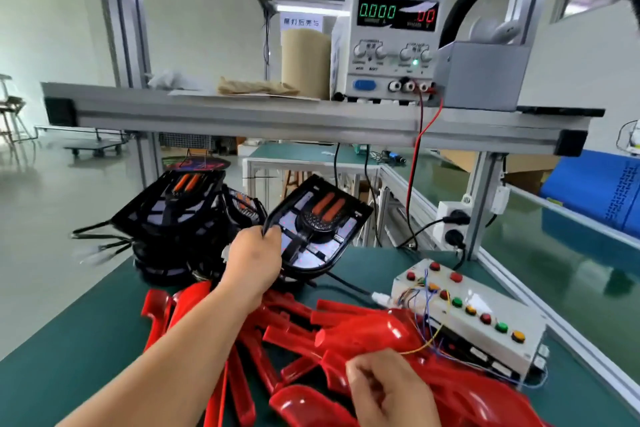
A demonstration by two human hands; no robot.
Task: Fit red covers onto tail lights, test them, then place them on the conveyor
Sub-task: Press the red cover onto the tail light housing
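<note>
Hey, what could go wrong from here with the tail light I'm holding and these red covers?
The left hand holds the tail light by one edge only, tilted; that grip may slip. The right hand works in the red covers right beside loose thin wires from the button box; a cover could snag them. The covers lie interlocked, so pulling one may drag others.
</note>
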